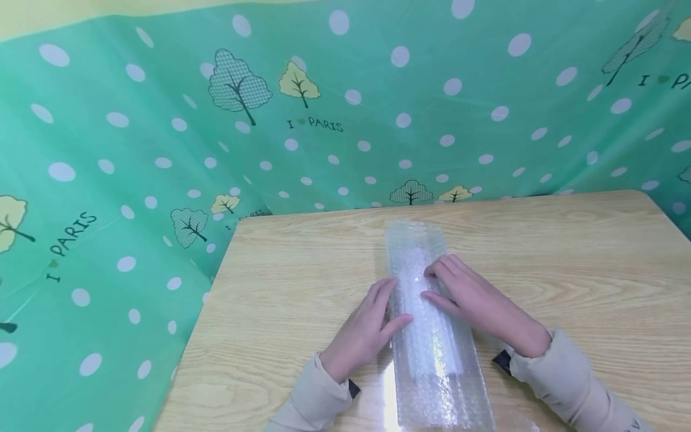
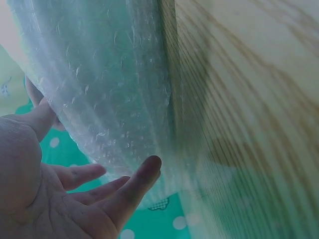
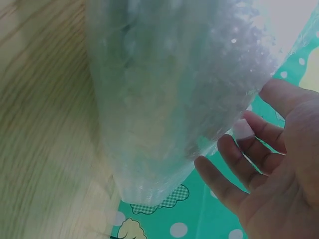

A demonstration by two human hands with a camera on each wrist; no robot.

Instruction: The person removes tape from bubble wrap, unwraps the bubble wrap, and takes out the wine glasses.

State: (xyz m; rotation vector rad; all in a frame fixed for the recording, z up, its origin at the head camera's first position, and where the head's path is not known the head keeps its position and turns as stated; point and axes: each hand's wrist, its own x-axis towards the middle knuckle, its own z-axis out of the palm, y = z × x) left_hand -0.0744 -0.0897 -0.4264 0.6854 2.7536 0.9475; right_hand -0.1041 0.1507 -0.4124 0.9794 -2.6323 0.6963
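Observation:
A long bundle of clear bubble wrap [image 1: 432, 360] lies lengthwise on the table, folded round a paler, whitish inner part whose kind the wrap hides. My left hand [image 1: 367, 327] rests along the bundle's left side, thumb over the top and fingers at the edge. From the right, my right hand [image 1: 466, 294] touches the upper face with thumb and bent fingertips. In the left wrist view, the left fingers [image 2: 132, 191] are loosely spread beside the bubbled surface. The right wrist view has the right fingers [image 3: 219, 181] spread at the wrap's edge.
The wooden table [image 1: 291, 276] extends to both sides of the bundle. Behind it and to the left hangs a green cloth [image 1: 324, 180] with white dots and printed trees. A scrap of clear film [image 1: 518, 423] lies at the near edge, right of the bundle.

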